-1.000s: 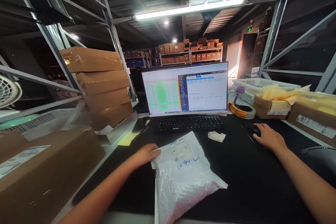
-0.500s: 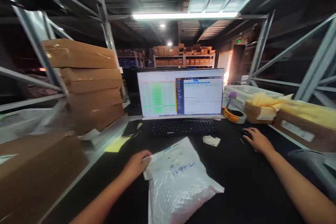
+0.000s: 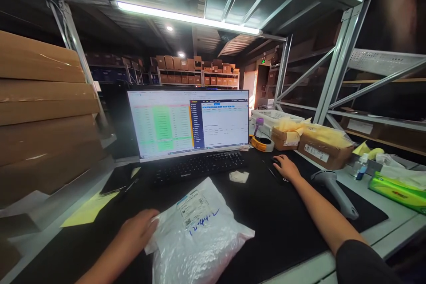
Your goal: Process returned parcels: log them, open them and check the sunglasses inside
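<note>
A white bubble-wrap mailer [image 3: 196, 235] with a printed label and blue handwriting lies on the black desk mat [image 3: 286, 222] in front of me. My left hand [image 3: 135, 230] rests against the mailer's left edge, fingers curled on it. My right hand [image 3: 286, 167] lies over a black computer mouse [image 3: 275, 160] to the right of the keyboard [image 3: 199, 166]. The lit monitor [image 3: 188, 122] stands behind the keyboard, showing tables with green cells.
Stacked brown cartons [image 3: 43, 111] rise at the left. A yellow sheet [image 3: 88, 208] and a dark phone lie left of the keyboard. At right: a tape roll [image 3: 262, 143], open boxes with yellow bags [image 3: 319, 142], a grey barcode scanner [image 3: 336, 191], a green tissue pack [image 3: 397, 188]. Metal racking surrounds the desk.
The view has swung to the right, bringing the scanner and tissue pack into sight. My left hand stays at the mailer's edge and my right hand stays on the mouse.
</note>
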`<state>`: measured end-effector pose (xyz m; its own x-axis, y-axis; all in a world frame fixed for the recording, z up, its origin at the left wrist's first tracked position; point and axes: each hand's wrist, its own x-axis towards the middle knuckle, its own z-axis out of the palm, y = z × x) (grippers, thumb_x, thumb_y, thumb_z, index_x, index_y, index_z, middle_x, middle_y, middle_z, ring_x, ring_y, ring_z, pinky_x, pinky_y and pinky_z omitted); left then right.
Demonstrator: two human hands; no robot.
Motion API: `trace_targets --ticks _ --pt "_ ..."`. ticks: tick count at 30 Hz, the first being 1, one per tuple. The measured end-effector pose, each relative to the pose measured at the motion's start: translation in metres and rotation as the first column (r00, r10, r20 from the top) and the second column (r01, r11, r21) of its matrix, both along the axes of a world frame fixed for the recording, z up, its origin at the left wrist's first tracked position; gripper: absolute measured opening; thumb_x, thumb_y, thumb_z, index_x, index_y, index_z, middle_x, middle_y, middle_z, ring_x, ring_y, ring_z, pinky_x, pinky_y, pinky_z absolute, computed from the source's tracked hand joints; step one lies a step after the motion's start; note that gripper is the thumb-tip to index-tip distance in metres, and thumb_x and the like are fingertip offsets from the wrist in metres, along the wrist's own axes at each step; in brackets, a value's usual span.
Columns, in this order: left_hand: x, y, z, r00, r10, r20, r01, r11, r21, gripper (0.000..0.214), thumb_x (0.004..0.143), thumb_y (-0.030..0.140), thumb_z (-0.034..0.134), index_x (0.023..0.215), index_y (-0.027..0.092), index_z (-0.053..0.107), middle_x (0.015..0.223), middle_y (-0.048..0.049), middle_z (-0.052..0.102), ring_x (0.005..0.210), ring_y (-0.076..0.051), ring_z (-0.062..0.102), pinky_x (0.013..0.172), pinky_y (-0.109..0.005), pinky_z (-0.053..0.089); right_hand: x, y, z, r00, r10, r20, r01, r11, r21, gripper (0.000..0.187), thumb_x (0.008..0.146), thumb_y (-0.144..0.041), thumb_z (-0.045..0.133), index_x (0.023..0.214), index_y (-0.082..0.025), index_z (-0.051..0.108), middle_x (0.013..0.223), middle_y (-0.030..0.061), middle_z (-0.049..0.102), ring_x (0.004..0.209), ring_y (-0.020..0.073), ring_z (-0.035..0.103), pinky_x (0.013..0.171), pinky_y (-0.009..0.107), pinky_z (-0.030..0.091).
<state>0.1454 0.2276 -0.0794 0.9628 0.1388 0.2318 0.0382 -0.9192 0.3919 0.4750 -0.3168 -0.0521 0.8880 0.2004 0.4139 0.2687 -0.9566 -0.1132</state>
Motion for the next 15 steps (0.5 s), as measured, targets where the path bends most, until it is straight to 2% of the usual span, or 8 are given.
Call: trace_targets --ticks 7,12,15 --pt "0.000 0.000 0.002 1.000 -0.009 -0.018 0.009 0.999 0.030 0.043 0.088 0.047 0.037 0.104 0.025 0.070 0.106 -0.0070 0.074 0.102 -0.026 0.069 0.091 -0.036 0.051 0.000 -0.001 0.000 1.000 0.015 -0.005 -0.015 1.000 0.005 0.043 0.096 -0.043 0.047 0.134 -0.028 0.060 0.139 0.0098 0.052 0.117 0.0269 0.060 0.097 0.039 0.048" --pt "-0.001 -0.002 -0.001 1.000 -0.024 0.011 0.024 1.000 0.007 0.042 0.091 0.046 0.036 0.103 0.024 0.069 0.106 -0.0072 0.073 0.101 -0.026 0.068 0.091 -0.036 0.050 0.006 -0.003 -0.005 1.000 0.025 0.008 -0.025 1.000 0.005 0.044 0.096 -0.043 0.047 0.134 -0.027 0.061 0.139 0.0104 0.052 0.119 0.0260 0.059 0.100 0.038 0.047" --pt "-0.003 -0.006 0.004 1.000 -0.017 -0.011 0.017 1.000 -0.001 0.040 0.089 0.044 0.037 0.102 0.023 0.069 0.106 -0.0078 0.073 0.101 -0.026 0.068 0.090 -0.037 0.049 0.011 -0.005 -0.009 0.999 0.036 0.028 -0.036 0.999 0.006 0.044 0.096 -0.044 0.045 0.133 -0.027 0.061 0.138 0.0105 0.052 0.119 0.0255 0.059 0.101 0.038 0.047"
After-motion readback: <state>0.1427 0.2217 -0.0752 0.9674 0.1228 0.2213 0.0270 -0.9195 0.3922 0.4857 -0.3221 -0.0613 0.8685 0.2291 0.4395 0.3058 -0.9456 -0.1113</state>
